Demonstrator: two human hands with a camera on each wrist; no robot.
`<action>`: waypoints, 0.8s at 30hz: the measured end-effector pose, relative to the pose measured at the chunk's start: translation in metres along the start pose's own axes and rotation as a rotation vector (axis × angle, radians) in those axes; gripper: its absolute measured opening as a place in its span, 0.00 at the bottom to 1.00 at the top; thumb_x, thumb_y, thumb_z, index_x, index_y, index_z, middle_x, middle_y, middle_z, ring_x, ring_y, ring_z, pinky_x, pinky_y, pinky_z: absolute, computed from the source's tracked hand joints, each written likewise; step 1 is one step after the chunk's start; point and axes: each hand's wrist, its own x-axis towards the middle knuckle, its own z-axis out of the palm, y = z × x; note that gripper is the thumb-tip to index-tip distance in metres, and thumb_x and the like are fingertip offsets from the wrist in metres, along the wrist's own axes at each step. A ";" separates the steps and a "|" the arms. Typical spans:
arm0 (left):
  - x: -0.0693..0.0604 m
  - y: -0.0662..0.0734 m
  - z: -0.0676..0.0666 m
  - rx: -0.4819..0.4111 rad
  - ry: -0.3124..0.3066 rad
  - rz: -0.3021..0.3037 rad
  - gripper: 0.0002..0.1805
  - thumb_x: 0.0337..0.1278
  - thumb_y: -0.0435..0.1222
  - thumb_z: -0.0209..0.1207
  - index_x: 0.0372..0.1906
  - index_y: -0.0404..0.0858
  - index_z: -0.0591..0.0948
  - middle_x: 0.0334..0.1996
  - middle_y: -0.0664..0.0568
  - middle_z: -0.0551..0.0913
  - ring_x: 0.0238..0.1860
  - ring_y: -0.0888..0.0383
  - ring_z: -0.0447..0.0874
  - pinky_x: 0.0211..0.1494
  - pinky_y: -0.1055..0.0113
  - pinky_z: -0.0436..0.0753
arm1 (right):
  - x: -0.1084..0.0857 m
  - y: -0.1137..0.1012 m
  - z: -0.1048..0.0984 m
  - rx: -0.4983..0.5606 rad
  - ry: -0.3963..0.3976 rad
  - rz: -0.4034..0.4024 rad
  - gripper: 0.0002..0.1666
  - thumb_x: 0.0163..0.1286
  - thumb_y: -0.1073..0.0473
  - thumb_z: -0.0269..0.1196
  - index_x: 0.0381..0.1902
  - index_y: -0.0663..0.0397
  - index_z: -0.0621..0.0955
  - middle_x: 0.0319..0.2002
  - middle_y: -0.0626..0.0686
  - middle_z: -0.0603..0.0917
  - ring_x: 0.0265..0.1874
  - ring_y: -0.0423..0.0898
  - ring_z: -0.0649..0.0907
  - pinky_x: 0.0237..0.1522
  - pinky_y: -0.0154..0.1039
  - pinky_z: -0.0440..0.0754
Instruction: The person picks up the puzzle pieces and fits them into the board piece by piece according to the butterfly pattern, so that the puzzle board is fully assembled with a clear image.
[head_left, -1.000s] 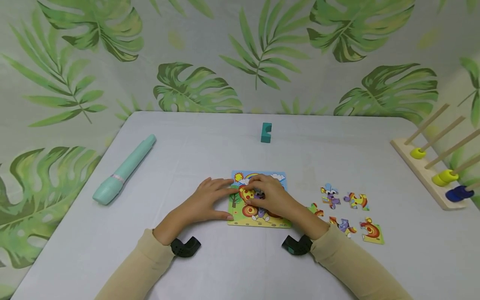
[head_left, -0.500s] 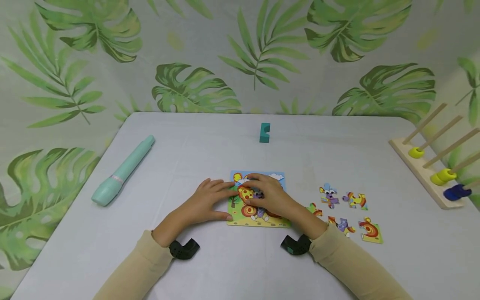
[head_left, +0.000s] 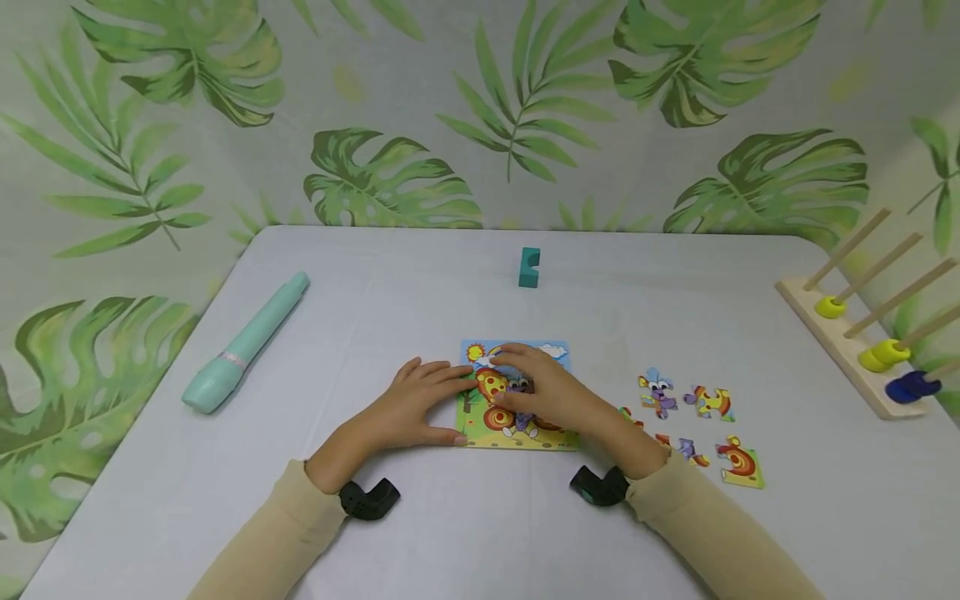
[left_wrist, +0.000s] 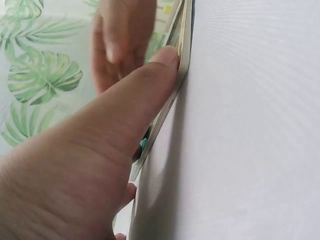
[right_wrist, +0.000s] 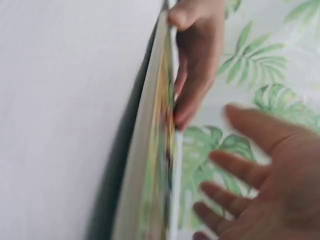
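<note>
A picture puzzle board (head_left: 480, 437) with a sun, a rainbow and a cartoon animal lies on the table in the head view. My left hand (head_left: 416, 404) rests at the board's left side, fingers spread over its edge and thumb (left_wrist: 165, 56) pressing near the lower left corner. Above the board is my right hand (head_left: 551, 392), covering part of the picture. In the right wrist view, the right hand's fingers (right_wrist: 240, 167) are spread, apart from the board and holding nothing. Several loose puzzle pieces (head_left: 741, 462) lie right of the board, some partly behind the right forearm.
A mint-green microphone-shaped object (head_left: 247, 342) lies at the left. A teal block with a notch (head_left: 528, 268) stands near the far edge. At the right is a wooden peg stand (head_left: 832, 342) with yellow and blue beads. A leaf-patterned cloth (head_left: 390, 92) hangs behind.
My right hand has come up slightly off the board and shifted a little to the right, uncovering more of the picture. My left hand stays in place.
</note>
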 end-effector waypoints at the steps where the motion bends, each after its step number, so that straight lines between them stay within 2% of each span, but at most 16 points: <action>1: 0.000 0.000 0.000 0.001 -0.004 -0.003 0.43 0.41 0.68 0.52 0.64 0.52 0.65 0.65 0.59 0.59 0.65 0.53 0.52 0.63 0.46 0.42 | -0.004 -0.003 -0.005 0.025 0.005 0.005 0.31 0.62 0.50 0.60 0.61 0.51 0.68 0.65 0.55 0.59 0.63 0.55 0.58 0.58 0.58 0.58; 5: -0.001 0.001 -0.001 -0.008 -0.012 -0.007 0.44 0.39 0.67 0.54 0.64 0.51 0.65 0.66 0.59 0.59 0.65 0.52 0.51 0.64 0.46 0.42 | -0.027 -0.008 -0.030 0.058 0.079 -0.042 0.33 0.61 0.52 0.61 0.63 0.49 0.66 0.65 0.51 0.60 0.63 0.51 0.59 0.57 0.56 0.60; 8: -0.001 0.002 -0.002 -0.010 -0.011 -0.009 0.44 0.39 0.67 0.55 0.64 0.51 0.66 0.66 0.59 0.59 0.65 0.52 0.52 0.64 0.46 0.42 | -0.049 -0.004 -0.047 0.027 0.178 -0.118 0.35 0.58 0.56 0.64 0.63 0.49 0.66 0.63 0.49 0.63 0.63 0.48 0.61 0.57 0.55 0.62; 11: -0.001 0.002 -0.001 0.000 -0.013 -0.010 0.44 0.39 0.68 0.54 0.64 0.51 0.65 0.66 0.59 0.58 0.65 0.53 0.51 0.64 0.47 0.42 | -0.071 0.004 -0.061 -0.028 0.282 -0.141 0.39 0.53 0.60 0.68 0.63 0.48 0.66 0.61 0.48 0.66 0.61 0.44 0.62 0.56 0.55 0.63; 14: 0.000 0.002 0.000 0.002 -0.018 -0.013 0.44 0.39 0.68 0.53 0.64 0.52 0.65 0.66 0.60 0.58 0.65 0.53 0.51 0.64 0.47 0.41 | -0.090 0.016 -0.072 -0.046 0.347 -0.094 0.43 0.49 0.63 0.70 0.63 0.47 0.66 0.60 0.49 0.68 0.61 0.39 0.63 0.55 0.56 0.62; 17: 0.000 0.001 0.001 0.001 -0.022 -0.016 0.45 0.38 0.69 0.53 0.64 0.52 0.65 0.66 0.60 0.57 0.66 0.53 0.50 0.64 0.48 0.40 | -0.102 0.032 -0.077 -0.034 0.372 -0.043 0.46 0.46 0.65 0.71 0.63 0.47 0.66 0.59 0.51 0.70 0.60 0.38 0.63 0.54 0.59 0.60; 19: 0.000 0.001 0.001 0.002 -0.023 -0.018 0.45 0.38 0.69 0.53 0.64 0.52 0.65 0.66 0.60 0.57 0.66 0.53 0.50 0.64 0.48 0.40 | -0.107 0.045 -0.079 -0.023 0.373 -0.016 0.46 0.46 0.66 0.71 0.63 0.48 0.66 0.59 0.53 0.70 0.59 0.43 0.64 0.53 0.61 0.60; 21: 0.000 0.000 0.001 0.004 -0.023 -0.017 0.45 0.38 0.69 0.53 0.64 0.52 0.65 0.66 0.59 0.58 0.66 0.53 0.50 0.64 0.48 0.40 | -0.110 0.057 -0.080 -0.030 0.360 0.019 0.45 0.47 0.64 0.71 0.64 0.50 0.65 0.59 0.54 0.69 0.58 0.48 0.65 0.50 0.57 0.67; 24: 0.000 0.000 0.001 0.003 -0.020 -0.016 0.45 0.38 0.69 0.53 0.64 0.52 0.65 0.66 0.59 0.58 0.66 0.53 0.50 0.64 0.47 0.40 | -0.112 0.070 -0.082 -0.023 0.332 0.081 0.44 0.49 0.61 0.70 0.64 0.51 0.64 0.60 0.55 0.68 0.56 0.56 0.65 0.43 0.56 0.73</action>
